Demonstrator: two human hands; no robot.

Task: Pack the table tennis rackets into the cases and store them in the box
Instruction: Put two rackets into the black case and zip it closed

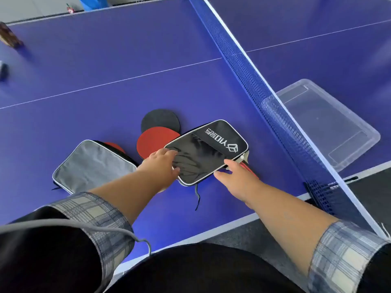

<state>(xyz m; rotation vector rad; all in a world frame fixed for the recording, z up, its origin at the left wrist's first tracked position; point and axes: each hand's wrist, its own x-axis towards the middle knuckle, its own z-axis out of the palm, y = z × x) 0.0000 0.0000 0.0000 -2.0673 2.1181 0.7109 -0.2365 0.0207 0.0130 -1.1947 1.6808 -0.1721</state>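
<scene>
Head view: left hand point(161, 163) and right hand point(236, 175) grip the black case point(211, 150), lettered perhaps "YIO".

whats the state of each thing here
black case: racket handle sticking out, not zipped shut
grey case: flat, cased racket peeking out
black racket: loose, uncased
red racket: loose, partly under black case
clear box: open, empty
left hand: grips black case
right hand: pinches black case edge
</scene>
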